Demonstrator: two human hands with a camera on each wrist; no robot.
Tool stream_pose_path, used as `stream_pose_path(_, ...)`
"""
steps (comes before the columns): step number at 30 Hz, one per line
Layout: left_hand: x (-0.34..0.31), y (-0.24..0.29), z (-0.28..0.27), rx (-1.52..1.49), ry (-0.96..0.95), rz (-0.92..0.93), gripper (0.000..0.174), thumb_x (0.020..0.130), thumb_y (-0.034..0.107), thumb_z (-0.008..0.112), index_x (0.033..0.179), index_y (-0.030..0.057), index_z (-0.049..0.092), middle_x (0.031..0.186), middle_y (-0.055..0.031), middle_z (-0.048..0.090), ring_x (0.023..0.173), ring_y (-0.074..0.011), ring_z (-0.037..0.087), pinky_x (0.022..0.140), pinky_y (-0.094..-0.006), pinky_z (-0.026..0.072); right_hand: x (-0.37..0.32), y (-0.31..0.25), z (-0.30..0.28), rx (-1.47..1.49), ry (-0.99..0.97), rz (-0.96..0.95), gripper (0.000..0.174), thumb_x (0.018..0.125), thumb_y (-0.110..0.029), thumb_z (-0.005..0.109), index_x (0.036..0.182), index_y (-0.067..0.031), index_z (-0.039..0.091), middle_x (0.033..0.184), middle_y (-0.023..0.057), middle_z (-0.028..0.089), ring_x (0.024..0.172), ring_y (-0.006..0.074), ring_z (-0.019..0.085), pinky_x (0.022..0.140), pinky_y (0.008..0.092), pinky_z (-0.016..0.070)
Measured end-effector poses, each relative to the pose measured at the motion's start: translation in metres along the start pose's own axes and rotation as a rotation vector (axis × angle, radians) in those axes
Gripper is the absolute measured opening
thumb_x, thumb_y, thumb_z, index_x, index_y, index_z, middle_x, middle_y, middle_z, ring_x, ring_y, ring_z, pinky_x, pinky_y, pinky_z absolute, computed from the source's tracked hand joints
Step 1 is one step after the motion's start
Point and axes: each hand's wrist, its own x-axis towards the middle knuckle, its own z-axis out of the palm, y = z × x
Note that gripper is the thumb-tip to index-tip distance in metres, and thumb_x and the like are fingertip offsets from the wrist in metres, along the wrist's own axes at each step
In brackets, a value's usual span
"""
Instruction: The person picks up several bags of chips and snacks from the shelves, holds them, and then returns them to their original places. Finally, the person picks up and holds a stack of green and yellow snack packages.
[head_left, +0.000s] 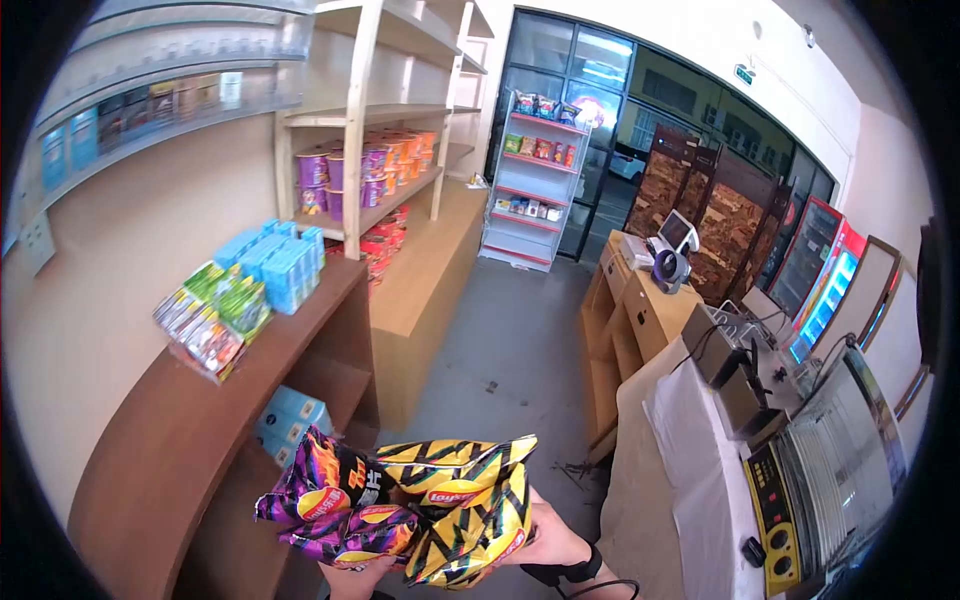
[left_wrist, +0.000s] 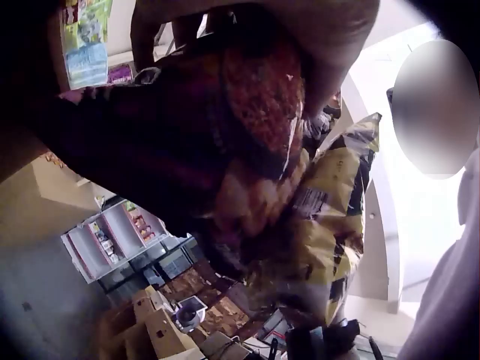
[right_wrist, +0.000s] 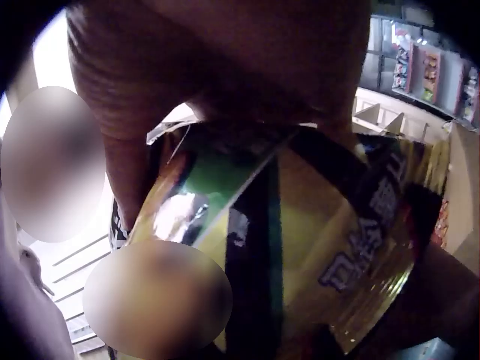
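Note:
Purple Lay's chip bags (head_left: 345, 530) and yellow-and-black Lay's chip bags (head_left: 470, 500) are bunched side by side in front of the body in the head view. From below, my left hand (head_left: 358, 577) grips the purple ones; most of it is hidden behind them. In the left wrist view its fingers (left_wrist: 330, 37) curl over a dark purple bag (left_wrist: 150, 142). My right hand (head_left: 555, 537) holds the yellow bags at their right side. In the right wrist view that hand (right_wrist: 225, 60) is bent over a shiny yellow bag (right_wrist: 315, 217).
At left, a brown counter (head_left: 130, 460) bears blue cartons (head_left: 285, 265) and green packets (head_left: 225, 300). Behind it stands a wooden shelf (head_left: 355, 130) with cup noodles. A snack rack (head_left: 520, 240) is across the grey floor (head_left: 470, 350). A cloth-covered table (head_left: 665, 470) stands at right.

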Motion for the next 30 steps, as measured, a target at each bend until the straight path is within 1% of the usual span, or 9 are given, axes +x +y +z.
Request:
stream_pose_path(3, 0.051, -0.047, 0.016, -0.027, -0.014, -0.06, 0.052, 0.072, -0.011, 0.072, 0.118, -0.0076, 0.049, 0.104, -0.0156, 0.063, 0.092, -0.0234, 0.064, 0.083, -0.0347, 0.0522, 0.025, 0.046, -0.033, -0.048, 0.066, 0.033, 0.07, 0.061, -0.012, 0.087, 0.121, -0.0038, 0.053, 0.129, 0.0098, 0.047, 0.118, 0.0195, 0.045, 0.1, 0.0341, 0.0364)
stream_pose_path(6, 0.107, -0.088, 0.022, 0.022, -0.073, -0.105, 0.047, 0.07, -0.01, 0.073, 0.111, -0.007, 0.051, 0.096, -0.0148, 0.065, 0.083, -0.0209, 0.066, 0.073, -0.0335, 0.0559, 0.058, 0.1, -0.052, 0.313, 0.169, 0.225, 0.073, 0.061, -0.007, 0.086, 0.122, -0.0005, 0.046, 0.116, 0.004, 0.057, 0.104, 0.0123, 0.054, 0.095, 0.0291, 0.0412)
stream_pose_path(11, 0.24, -0.137, 0.061, 0.0, -0.163, -0.209, 0.047, 0.07, -0.008, 0.074, 0.111, -0.005, 0.052, 0.098, -0.0131, 0.064, 0.089, -0.0211, 0.065, 0.077, -0.0327, 0.0553, 0.145, 0.164, -0.11, 0.357, 0.203, 0.263, 0.076, 0.061, -0.008, 0.087, 0.124, -0.0005, 0.045, 0.119, 0.0053, 0.054, 0.107, 0.0132, 0.053, 0.097, 0.0304, 0.0404)
stream_pose_path(13, 0.294, -0.156, 0.083, -0.092, -0.265, -0.155, 0.071, 0.068, 0.0, 0.073, 0.128, -0.002, 0.036, 0.116, -0.0175, 0.057, 0.104, -0.0266, 0.06, 0.093, -0.0411, 0.0478, 0.174, 0.179, -0.134, 0.043, 0.269, 0.228, 0.078, 0.061, -0.007, 0.087, 0.125, -0.0001, 0.043, 0.12, 0.0058, 0.054, 0.108, 0.0138, 0.052, 0.098, 0.031, 0.0398)
stream_pose_path(15, 0.347, -0.168, 0.11, -0.12, -0.32, -0.185, 0.077, 0.065, 0.0, 0.078, 0.129, -0.0022, 0.035, 0.117, -0.0183, 0.057, 0.105, -0.0264, 0.06, 0.092, -0.0404, 0.0483, 0.196, 0.191, -0.155, 0.356, 0.442, 0.271, 0.077, 0.06, -0.007, 0.087, 0.124, 0.0004, 0.043, 0.116, 0.007, 0.057, 0.105, 0.0148, 0.055, 0.095, 0.0314, 0.044)
stream_pose_path(17, 0.4, -0.161, 0.15, -0.021, -0.432, -0.193, 0.056, 0.064, 0.004, 0.082, 0.113, -0.0025, 0.055, 0.105, -0.0109, 0.064, 0.095, -0.0172, 0.063, 0.086, -0.033, 0.0496, 0.207, 0.219, -0.183, 0.309, 0.512, 0.298, 0.076, 0.06, -0.006, 0.087, 0.123, 0.0002, 0.043, 0.115, 0.0077, 0.059, 0.103, 0.0152, 0.058, 0.092, 0.0316, 0.0468)
stream_pose_path(21, 0.466, -0.221, 0.216, -0.157, -0.496, -0.254, 0.073, 0.06, 0.004, 0.084, 0.12, -0.003, 0.043, 0.109, -0.0124, 0.062, 0.098, -0.0182, 0.062, 0.087, -0.0324, 0.0499, 0.222, 0.269, -0.233, 0.411, 0.713, 0.333, 0.073, 0.061, -0.005, 0.086, 0.121, 0.0011, 0.045, 0.112, 0.01, 0.061, 0.101, 0.0168, 0.06, 0.091, 0.0328, 0.048)
stream_pose_path(26, 0.543, -0.308, 0.291, -0.175, -0.536, -0.456, 0.08, 0.06, 0.007, 0.086, 0.124, -0.0018, 0.038, 0.115, -0.0135, 0.058, 0.103, -0.0191, 0.06, 0.09, -0.034, 0.049, 0.259, 0.351, -0.326, 0.357, 0.72, 0.408, 0.073, 0.059, -0.003, 0.085, 0.121, 0.0019, 0.046, 0.11, 0.0095, 0.063, 0.098, 0.017, 0.061, 0.09, 0.0328, 0.0484)
stream_pose_path(30, 0.619, -0.359, 0.356, -0.09, -0.513, -0.339, 0.079, 0.061, 0.007, 0.086, 0.123, -0.0011, 0.038, 0.115, -0.0125, 0.058, 0.103, -0.0184, 0.06, 0.092, -0.0342, 0.048, 0.325, 0.409, -0.418, 0.321, 0.708, 0.36, 0.072, 0.059, -0.003, 0.086, 0.119, 0.0014, 0.046, 0.11, 0.0091, 0.062, 0.099, 0.0154, 0.06, 0.09, 0.032, 0.0477)
